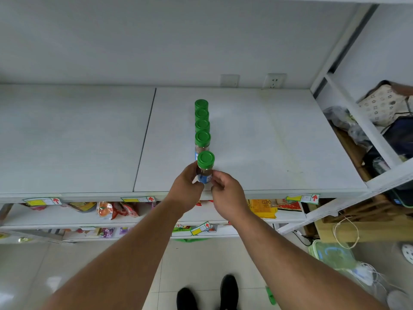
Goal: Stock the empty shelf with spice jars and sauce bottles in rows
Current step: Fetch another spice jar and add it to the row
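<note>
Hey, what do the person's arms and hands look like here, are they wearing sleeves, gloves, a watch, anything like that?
Both forearms are bare right up to the bottom edge of the picture, with no sleeves in view. The left hand and the right hand wear no gloves, and no watch, bracelet or ring shows on either. No markings are visible on the arms.

Five spice jars (202, 139) stand on the shelf (257, 142) in one row running front to back; snack packets (116, 209) lie on the lower shelf (55, 217) beneath.
</note>
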Tool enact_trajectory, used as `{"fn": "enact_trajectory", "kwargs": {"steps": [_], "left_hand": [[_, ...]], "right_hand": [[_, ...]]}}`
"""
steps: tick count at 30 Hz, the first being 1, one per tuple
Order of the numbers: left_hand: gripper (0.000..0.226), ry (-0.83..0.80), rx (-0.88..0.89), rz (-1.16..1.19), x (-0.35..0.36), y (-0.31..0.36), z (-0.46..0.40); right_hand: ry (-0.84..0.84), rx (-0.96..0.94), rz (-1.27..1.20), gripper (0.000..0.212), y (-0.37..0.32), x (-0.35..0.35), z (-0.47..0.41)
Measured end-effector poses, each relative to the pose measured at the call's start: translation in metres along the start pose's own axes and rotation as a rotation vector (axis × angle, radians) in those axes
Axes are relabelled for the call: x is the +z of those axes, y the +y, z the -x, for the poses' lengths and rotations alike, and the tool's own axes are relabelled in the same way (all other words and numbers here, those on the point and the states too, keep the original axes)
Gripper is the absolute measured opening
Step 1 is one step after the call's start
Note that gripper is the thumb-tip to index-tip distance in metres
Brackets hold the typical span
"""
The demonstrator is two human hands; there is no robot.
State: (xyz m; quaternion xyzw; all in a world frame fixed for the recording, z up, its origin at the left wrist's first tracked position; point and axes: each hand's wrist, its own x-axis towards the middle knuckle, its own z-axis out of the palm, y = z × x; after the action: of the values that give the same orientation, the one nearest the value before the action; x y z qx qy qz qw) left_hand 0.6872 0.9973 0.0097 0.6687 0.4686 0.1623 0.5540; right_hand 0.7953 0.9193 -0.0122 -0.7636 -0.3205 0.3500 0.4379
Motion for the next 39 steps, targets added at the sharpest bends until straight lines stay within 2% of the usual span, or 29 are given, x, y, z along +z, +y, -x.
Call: {"fn": "enact_trajectory", "kwargs": {"steps": [4, 7, 10, 14, 17, 22, 28, 34, 39], "left_hand": [[0.070, 0.056, -0.052, 0.028, -0.001, -0.001, 0.001], [0.063, 0.132, -0.076, 0.038, 0.000, -0.010, 0.007], [0.059, 0.073, -0.079, 0.037, 0.002, -0.012, 0.010], [0.068, 0.021, -0.043, 0.048, -0.001, -0.010, 0.002], [0.070, -0.019, -0.046, 0.050, -0.005, -0.009, -0.003], [0.063, 0.050, -0.084, 0.081, -0.006, -0.019, 0.000], [0.065, -0.030, -0.062, 0.088, -0.003, -0.025, 0.001], [0.064, -0.002, -0.076, 0.114, -0.004, -0.029, 0.000], [0.065, -0.032, -0.053, 0.126, -0.002, -0.029, 0.002]], "right_hand": [[0.032, 0.020, -0.012, 0.043, -0.004, -0.006, -0.003], [-0.040, -0.007, 0.024, 0.042, -0.011, -0.008, -0.011], [-0.094, -0.017, 0.065, 0.041, -0.012, -0.006, -0.015], [-0.102, -0.019, 0.051, 0.049, -0.009, -0.002, -0.008], [-0.077, -0.017, 0.016, 0.043, -0.007, -0.004, -0.006], [-0.056, 0.006, -0.038, 0.041, -0.013, -0.012, -0.007], [-0.096, -0.008, 0.001, 0.047, -0.009, -0.005, -0.005], [-0.077, 0.044, -0.110, 0.036, -0.012, -0.013, -0.004], [-0.114, 0.029, -0.088, 0.047, -0.014, -0.007, -0.003]]}}
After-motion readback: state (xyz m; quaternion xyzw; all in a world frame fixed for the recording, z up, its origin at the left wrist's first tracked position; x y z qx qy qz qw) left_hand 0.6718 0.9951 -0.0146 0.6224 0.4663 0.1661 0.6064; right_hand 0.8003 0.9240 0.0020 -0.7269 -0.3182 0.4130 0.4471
